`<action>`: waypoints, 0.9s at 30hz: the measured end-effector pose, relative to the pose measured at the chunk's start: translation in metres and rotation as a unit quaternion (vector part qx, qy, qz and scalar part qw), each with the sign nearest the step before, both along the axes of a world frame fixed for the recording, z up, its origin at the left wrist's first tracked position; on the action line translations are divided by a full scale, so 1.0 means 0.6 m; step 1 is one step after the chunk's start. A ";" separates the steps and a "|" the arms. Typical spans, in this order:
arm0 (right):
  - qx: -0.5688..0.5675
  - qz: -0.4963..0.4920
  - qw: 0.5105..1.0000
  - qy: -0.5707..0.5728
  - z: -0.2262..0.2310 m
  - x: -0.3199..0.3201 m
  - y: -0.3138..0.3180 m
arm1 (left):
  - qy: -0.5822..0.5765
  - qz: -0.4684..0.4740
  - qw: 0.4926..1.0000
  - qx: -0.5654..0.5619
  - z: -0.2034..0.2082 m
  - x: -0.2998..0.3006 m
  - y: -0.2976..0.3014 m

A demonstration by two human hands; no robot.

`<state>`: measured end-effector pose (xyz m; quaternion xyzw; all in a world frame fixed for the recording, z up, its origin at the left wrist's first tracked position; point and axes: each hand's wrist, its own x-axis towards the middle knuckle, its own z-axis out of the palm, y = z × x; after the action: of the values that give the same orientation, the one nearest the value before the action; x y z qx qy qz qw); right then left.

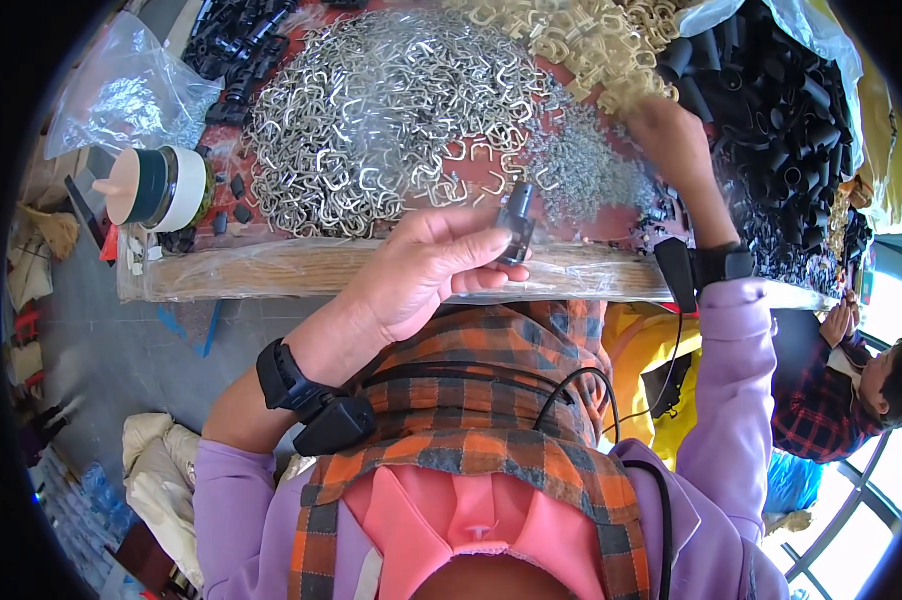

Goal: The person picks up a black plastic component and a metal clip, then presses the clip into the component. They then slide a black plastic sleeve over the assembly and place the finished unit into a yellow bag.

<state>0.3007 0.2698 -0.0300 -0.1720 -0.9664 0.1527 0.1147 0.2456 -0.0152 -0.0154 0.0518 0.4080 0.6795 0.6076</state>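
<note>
My left hand (436, 262) is closed on a small black plastic fitting (518, 215), pinched between thumb and fingers just above the table's front edge. The fitting stands upright, with a short tube-shaped upper end. At the far right of centre, my right hand (671, 143) is at the near edge of a heap of beige plastic clips (606, 45). Its fingertips are smeared by motion, so whether they hold anything is not visible. Between the hands lies a scatter of small clear-grey pieces (581, 165), beside a large heap of bent silver metal hooks (371, 110).
Black tube pieces (771, 120) are heaped at the right. More black fittings (236, 60) lie at the back left, near a clear plastic bag (131, 95) and a lidded jar (161, 188). The table has a wooden front edge (341, 268). Another person (851, 390) sits at the right.
</note>
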 end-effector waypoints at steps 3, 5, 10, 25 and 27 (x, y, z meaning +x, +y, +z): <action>0.140 0.022 0.990 -0.017 -0.020 -0.002 0.016 | -0.003 0.019 1.000 -0.002 -0.002 -0.006 -0.005; -0.022 0.000 1.000 0.007 -0.007 0.017 0.017 | -0.003 0.024 1.000 0.000 -0.005 -0.006 -0.008; -0.381 -0.100 0.912 -0.114 0.040 0.104 0.016 | -0.010 0.039 0.999 -0.009 -0.013 0.004 -0.012; -0.135 -0.106 0.984 0.037 -0.004 0.200 0.022 | -0.011 0.015 1.000 -0.011 -0.006 0.029 0.009; -0.072 -0.090 0.993 0.023 -0.009 0.194 0.007 | -0.014 0.013 1.000 -0.017 -0.008 0.027 0.013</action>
<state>0.4172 0.2739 -0.0355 -0.2624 -0.9305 0.2154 0.1375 0.2620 -0.0074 -0.0200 0.0266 0.4113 0.6810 0.6053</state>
